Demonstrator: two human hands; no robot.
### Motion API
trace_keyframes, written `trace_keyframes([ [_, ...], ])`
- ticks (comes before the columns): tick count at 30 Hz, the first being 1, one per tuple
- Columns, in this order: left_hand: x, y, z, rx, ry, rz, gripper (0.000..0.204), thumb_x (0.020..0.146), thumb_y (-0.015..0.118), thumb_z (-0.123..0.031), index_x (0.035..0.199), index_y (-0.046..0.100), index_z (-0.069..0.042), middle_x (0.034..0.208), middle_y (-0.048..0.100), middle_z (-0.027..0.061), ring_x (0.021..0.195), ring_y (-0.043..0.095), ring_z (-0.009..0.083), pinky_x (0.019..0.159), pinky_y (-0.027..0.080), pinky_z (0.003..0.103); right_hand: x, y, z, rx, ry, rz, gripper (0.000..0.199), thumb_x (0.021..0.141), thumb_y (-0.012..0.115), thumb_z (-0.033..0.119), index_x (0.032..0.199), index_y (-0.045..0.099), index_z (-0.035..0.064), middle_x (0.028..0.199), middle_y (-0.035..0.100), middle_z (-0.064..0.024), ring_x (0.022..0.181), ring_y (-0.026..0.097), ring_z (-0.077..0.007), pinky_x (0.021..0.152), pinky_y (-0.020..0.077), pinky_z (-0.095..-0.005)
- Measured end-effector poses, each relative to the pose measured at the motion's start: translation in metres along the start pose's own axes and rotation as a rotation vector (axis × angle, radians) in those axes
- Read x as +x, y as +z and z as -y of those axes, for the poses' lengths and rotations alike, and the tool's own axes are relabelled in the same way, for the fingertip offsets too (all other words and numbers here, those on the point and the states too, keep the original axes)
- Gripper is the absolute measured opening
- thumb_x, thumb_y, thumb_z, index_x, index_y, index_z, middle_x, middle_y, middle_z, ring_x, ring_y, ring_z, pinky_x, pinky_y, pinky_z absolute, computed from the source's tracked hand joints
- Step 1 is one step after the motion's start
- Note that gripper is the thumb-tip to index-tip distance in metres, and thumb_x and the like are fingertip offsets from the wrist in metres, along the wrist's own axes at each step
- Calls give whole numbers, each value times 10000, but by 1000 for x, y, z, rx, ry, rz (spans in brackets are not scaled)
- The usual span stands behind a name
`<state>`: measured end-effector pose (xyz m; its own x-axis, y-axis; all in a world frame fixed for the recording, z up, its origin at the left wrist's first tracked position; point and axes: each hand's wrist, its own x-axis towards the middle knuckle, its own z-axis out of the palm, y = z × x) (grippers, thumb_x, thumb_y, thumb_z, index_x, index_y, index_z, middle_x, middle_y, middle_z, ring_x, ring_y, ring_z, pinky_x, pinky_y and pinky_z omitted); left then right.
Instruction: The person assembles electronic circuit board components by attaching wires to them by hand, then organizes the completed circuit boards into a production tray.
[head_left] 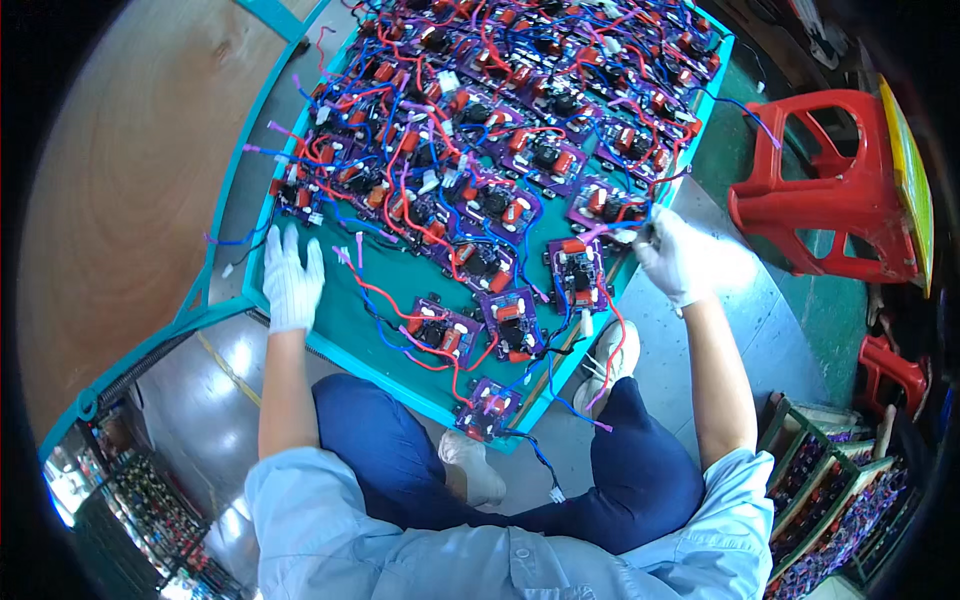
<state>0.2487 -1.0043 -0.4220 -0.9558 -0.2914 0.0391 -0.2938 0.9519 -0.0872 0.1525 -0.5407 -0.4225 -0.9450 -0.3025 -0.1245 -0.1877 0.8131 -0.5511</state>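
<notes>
A shallow tray with a teal rim (378, 386) holds many purple circuit boards with red, blue and black wires. My left hand (294, 285), in a white glove, rests at the tray's left rim with its fingers stretched out, holding nothing. Over the right rim, my gloved right hand (682, 260) has its fingers closed on wires (622, 226) beside a circuit board (604, 204). The fingertips partly hide what they pinch. Just below lies another circuit board (577, 272). Nearer me are several separate boards, among them one (487, 408) at the tray's near corner.
A red plastic stool (815, 190) stands on the right, with a smaller red stool (890, 375) below it. At lower right is a rack (835, 490) filled with boards. A wooden panel (150, 150) framed in teal lies on the left. Some wires hang over the tray's rim.
</notes>
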Motion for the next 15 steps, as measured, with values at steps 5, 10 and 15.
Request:
trace_keyframes([
  [5, -45, -44, -37, -171, 64, 105, 366, 842, 497, -305, 1022, 581, 2, 1045, 569, 201, 980, 543, 318, 870, 417, 378, -6, 8, 6, -6, -93, -176, 362, 739, 612, 136, 1085, 516, 90, 841, 592, -129, 721, 584, -300, 655, 470, -352],
  [10, -45, -98, -67, -290, -161, 484, 327, 868, 473, -295, 994, 600, -21, 762, 631, 126, 691, 614, 223, 650, 482, 331, -11, -2, 24, 38, -271, -163, 349, 734, 599, 111, 1073, 516, 94, 803, 579, -131, 713, 584, -299, 618, 469, -356],
  [15, -30, -130, -114, -939, 257, 500, 350, 914, 393, -280, 1073, 579, -29, 790, 630, 72, 686, 583, 95, 613, 452, 229, -15, -11, 20, -71, -550, -284, 501, 566, 623, 8, 1040, 480, 83, 716, 552, -73, 580, 535, -258, 486, 429, -357],
])
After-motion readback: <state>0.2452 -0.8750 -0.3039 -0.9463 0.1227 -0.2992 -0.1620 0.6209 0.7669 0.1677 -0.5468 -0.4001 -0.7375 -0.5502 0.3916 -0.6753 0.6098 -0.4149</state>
